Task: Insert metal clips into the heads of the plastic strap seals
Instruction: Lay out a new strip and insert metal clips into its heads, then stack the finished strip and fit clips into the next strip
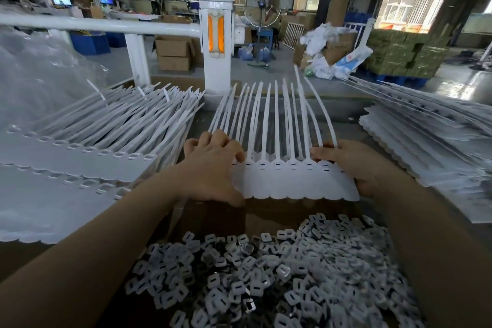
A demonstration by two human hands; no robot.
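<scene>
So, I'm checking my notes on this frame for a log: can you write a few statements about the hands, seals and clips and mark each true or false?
1. Both hands hold one joined sheet of strap seals. True.
2. The left hand is scooping clips. False: it grips the sheet's left edge.
3. The clip pile lies nearer the person than the sheet. True.
4. The right hand rests on the right-hand stack. False: it holds the sheet's right edge.
</scene>
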